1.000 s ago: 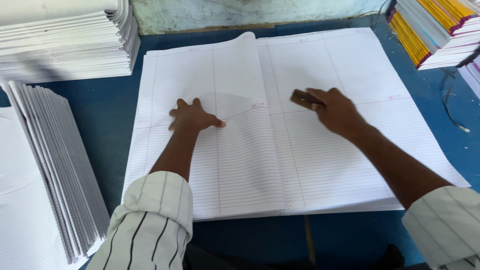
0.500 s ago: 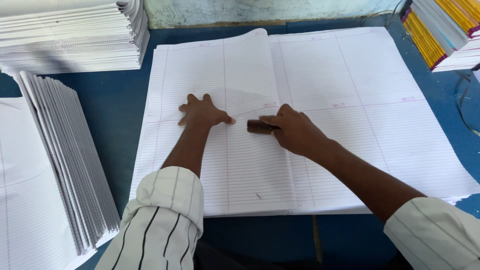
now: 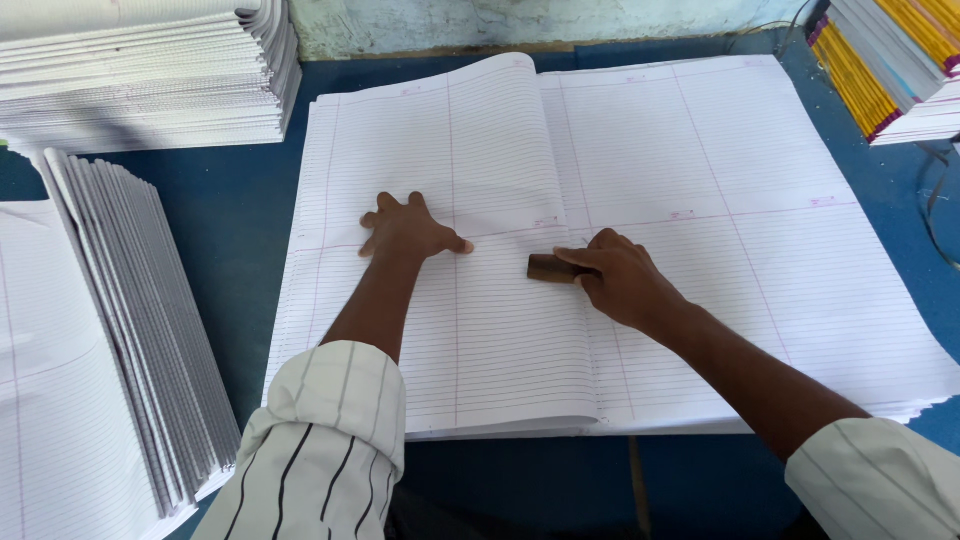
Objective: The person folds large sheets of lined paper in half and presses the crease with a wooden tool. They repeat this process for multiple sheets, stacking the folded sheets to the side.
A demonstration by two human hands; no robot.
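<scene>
Now the person has a big stack of ruled paper sheets (image 3: 700, 200) spread flat across the middle of the blue tabletop (image 3: 240, 220), with one sheet folded over onto the left half. The left hand (image 3: 408, 230) lies flat on that folded sheet, fingers spread, palm down, pinning it near the middle. The right hand (image 3: 618, 280) is closed around a small dark wooden block (image 3: 548, 267), which sits on the paper just beside the fold line, pointing toward the left hand. The two hands are near each other but not touching.

Judging from the grip, this looks like creasing work, and doing it well seems to call for steady pressure: the block kept flat on the paper and drawn straight along the fold, not skewed, so the crease comes out sharp and the ruled lines match. The left hand should hold firm so the sheet does not creep, and the edges nearest the person want to line up before any hard press.

At the left edge of the tabletop, a fanned pile of folded sheets (image 3: 130, 330) lies; a neat white stack (image 3: 150, 80) fills the far left corner, and yellow-edged bundles (image 3: 890, 70) sit at the far right corner.
</scene>
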